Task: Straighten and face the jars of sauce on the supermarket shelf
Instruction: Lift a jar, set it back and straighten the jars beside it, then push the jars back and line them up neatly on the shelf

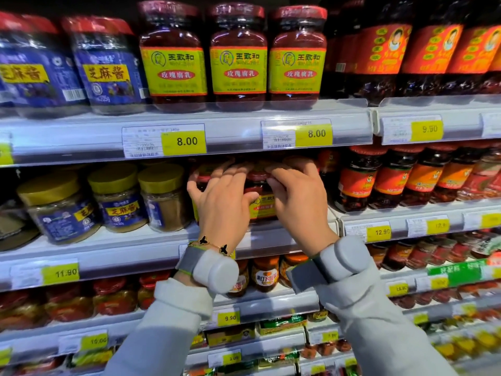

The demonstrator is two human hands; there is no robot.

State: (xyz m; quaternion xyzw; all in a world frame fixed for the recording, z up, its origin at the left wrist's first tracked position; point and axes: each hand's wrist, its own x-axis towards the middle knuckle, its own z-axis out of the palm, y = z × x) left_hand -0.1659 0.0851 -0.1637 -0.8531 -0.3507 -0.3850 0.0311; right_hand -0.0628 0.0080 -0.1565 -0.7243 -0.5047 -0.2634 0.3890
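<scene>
On the second shelf, a small red-sauce jar with a yellow label (262, 198) stands between my hands. My left hand (221, 196) reaches into the shelf, its thumb against the jar's left side and its fingers spread over the jar tops behind. My right hand (294, 194) curls over the jar's lid and right side. Another jar (199, 180) of the same kind is partly hidden behind my left hand. Three larger jars with the same yellow label (238, 58) stand faced forward on the shelf above.
Blue-labelled sesame paste jars with yellow lids (116, 198) stand to the left on the same shelf. Chilli oil jars (390, 177) fill the right side. The upper shelf edge with price tags (187, 141) hangs just above my fingers. More jars sit on the shelves below.
</scene>
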